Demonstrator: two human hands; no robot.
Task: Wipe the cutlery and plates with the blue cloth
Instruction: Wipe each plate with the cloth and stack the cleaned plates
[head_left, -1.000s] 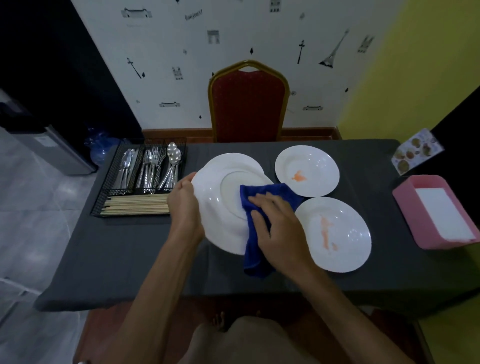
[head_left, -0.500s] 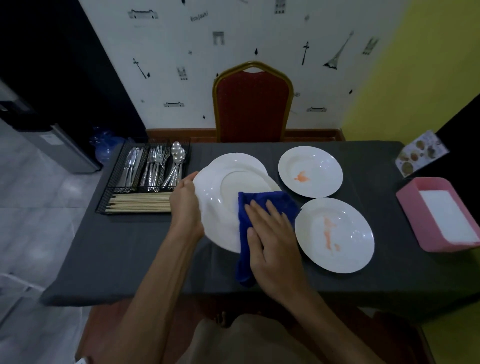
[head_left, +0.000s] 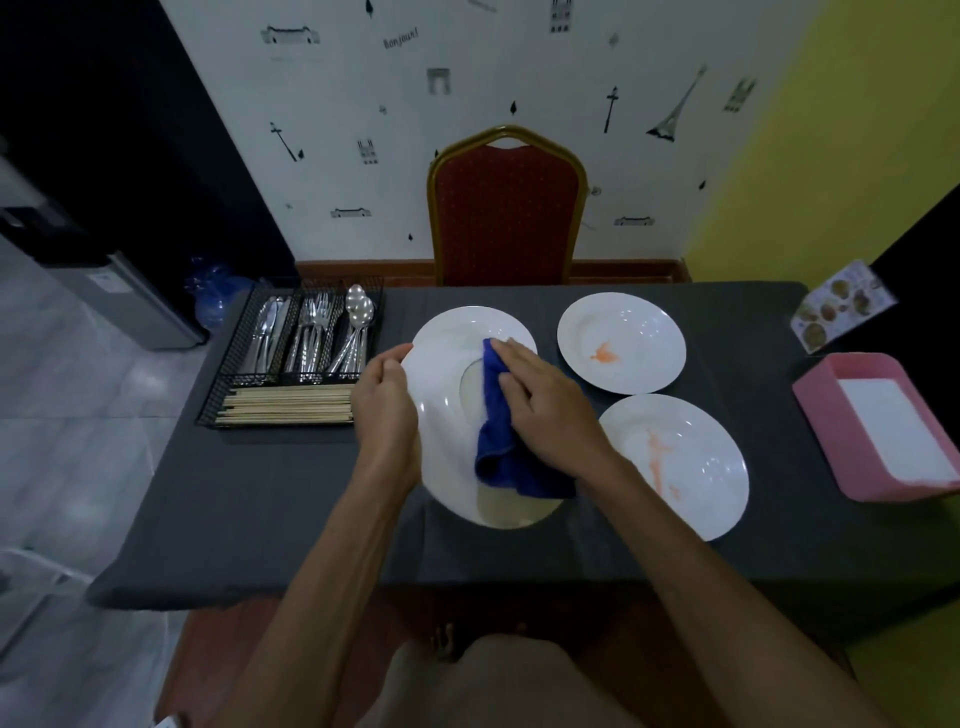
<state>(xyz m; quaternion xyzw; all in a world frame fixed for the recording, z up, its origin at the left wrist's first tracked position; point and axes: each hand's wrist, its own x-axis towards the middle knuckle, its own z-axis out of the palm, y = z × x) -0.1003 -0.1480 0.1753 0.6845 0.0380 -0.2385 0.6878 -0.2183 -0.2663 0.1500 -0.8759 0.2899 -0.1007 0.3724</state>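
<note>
fingers (head_left: 519, 358) of the right hand (head_left: 550, 415) press the blue cloth (head_left: 496, 457) flat onto the white plate (head_left: 441, 400); left hand (head_left: 387, 410) grips its left rim.

One word we can read, on the wallpaper

We make out "Bonjour!" (head_left: 400, 38) in slanted dark script on the white wallpaper (head_left: 467, 104), high up and to the left of the red chair (head_left: 506, 218), among small drawings of monuments and lamp posts. The card (head_left: 839, 306) near the far right corner of the tabletop (head_left: 291, 493) shows food pictures, but any writing on it is too small for us to read. The pale label (head_left: 107, 281) on the grey cabinet (head_left: 140, 312) at the left is likewise blurred.
</note>
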